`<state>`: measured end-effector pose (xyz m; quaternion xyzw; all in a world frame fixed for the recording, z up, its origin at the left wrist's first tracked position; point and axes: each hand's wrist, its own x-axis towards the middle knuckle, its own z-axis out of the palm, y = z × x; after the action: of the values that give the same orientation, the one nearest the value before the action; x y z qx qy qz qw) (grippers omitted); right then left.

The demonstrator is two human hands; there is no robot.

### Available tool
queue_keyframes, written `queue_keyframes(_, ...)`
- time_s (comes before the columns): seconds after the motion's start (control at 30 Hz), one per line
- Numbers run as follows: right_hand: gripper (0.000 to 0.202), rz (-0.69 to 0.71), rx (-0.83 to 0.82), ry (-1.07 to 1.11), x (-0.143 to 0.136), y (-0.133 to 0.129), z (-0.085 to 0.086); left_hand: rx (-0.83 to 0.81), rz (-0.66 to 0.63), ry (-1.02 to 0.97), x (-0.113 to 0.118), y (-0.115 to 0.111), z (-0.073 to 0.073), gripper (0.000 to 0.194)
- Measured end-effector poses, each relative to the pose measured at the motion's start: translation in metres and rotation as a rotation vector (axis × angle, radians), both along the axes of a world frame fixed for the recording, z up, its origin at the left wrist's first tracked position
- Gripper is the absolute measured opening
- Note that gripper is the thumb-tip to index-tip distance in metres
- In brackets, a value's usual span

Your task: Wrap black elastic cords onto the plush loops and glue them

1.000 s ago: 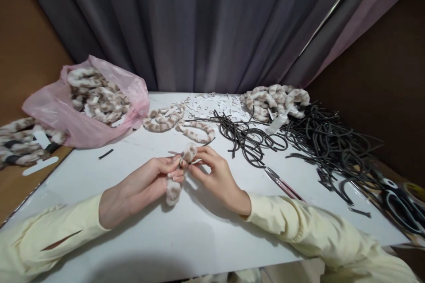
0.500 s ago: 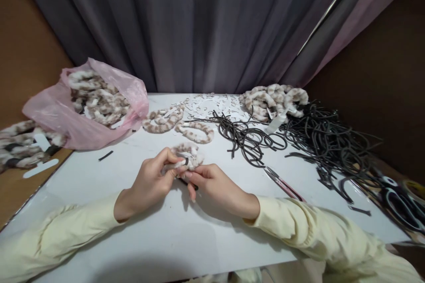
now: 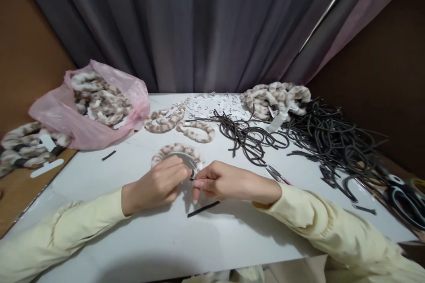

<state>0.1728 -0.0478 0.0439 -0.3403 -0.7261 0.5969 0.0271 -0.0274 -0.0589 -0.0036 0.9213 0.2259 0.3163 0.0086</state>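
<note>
A furry white-and-brown loop (image 3: 175,148) lies bent into a ring in front of me, its ends meeting between my hands. My left hand (image 3: 159,183) is closed over the near side of the loop, palm down. At the joined ends a small black band (image 3: 192,174) shows on white material. My right hand (image 3: 226,181) pinches there with thumb and forefinger, other fingers curled below. From under my right hand a short black strip (image 3: 203,209) sticks out; whether it is held or lies on the table, I cannot tell.
Furry loops fill a pink plastic bag (image 3: 89,130) at left; more furry loops (image 3: 275,97) are piled at back right. Black cords (image 3: 245,135) spread rightward beside a clear bottle (image 3: 278,120). Small snips (image 3: 277,174) lie near my right wrist; black-handled scissors (image 3: 407,203) sit far right.
My right hand has shifted right and turned; my left hand has rolled palm down. The loop now stands out more open, and the black strip shows below my right hand.
</note>
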Motion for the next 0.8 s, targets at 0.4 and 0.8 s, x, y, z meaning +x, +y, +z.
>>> queue_keyframes(0.4,0.025,0.013,0.696,0.029,0.007,0.013,0.002,-0.578,0.038,-0.109,0.006,-0.010,0.016,0.030)
queue_keyframes(0.8,0.015,0.135,0.796,0.162,0.002,0.020,-0.012,-0.549,-0.036,-0.103,0.007,-0.017,0.011,0.028)
